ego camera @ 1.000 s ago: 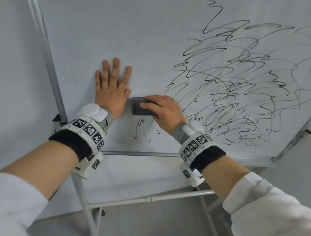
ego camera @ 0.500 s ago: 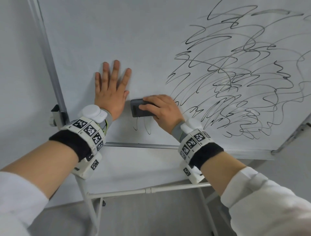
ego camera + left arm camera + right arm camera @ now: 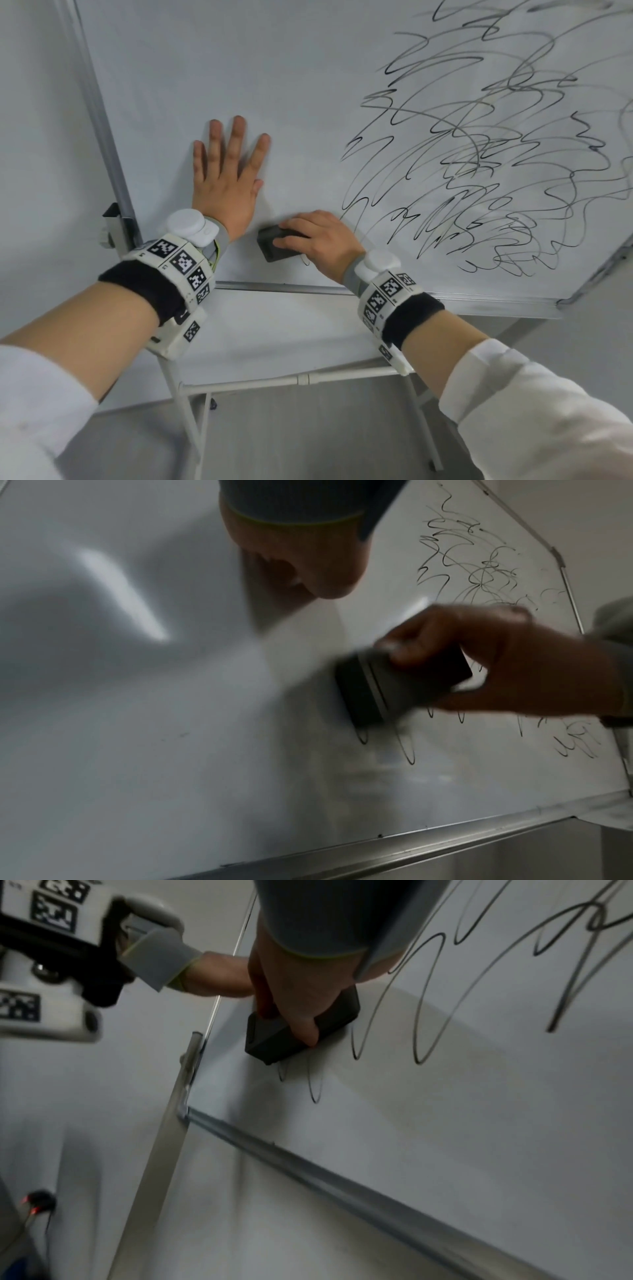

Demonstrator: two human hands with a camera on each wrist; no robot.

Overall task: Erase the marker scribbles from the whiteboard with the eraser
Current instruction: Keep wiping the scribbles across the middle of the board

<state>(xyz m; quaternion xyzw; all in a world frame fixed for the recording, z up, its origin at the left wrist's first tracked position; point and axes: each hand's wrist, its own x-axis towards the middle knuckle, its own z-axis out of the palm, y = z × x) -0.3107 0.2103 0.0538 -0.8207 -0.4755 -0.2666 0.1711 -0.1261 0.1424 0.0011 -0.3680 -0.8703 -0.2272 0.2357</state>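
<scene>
The whiteboard (image 3: 274, 85) carries a dense tangle of black marker scribbles (image 3: 479, 164) over its right half. My right hand (image 3: 318, 240) grips the dark grey eraser (image 3: 274, 245) and holds it against the board near the lower left end of the scribbles. Two short loops of marker (image 3: 315, 1083) show just below the eraser (image 3: 274, 1039). My left hand (image 3: 226, 174) lies flat on the bare board, fingers spread, just up and left of the eraser. From the left wrist, the eraser (image 3: 377, 691) shows under curled fingers (image 3: 404, 645).
The board's metal bottom rail (image 3: 308, 289) runs just under both wrists, and its left frame post (image 3: 102, 120) stands left of my left hand. White stand tubes (image 3: 291, 380) cross below the board. A plain wall lies behind.
My right hand has slid the eraser down the board toward the bottom rail, wiping away most of the small loops under it. The left hand stays pressed in place.
</scene>
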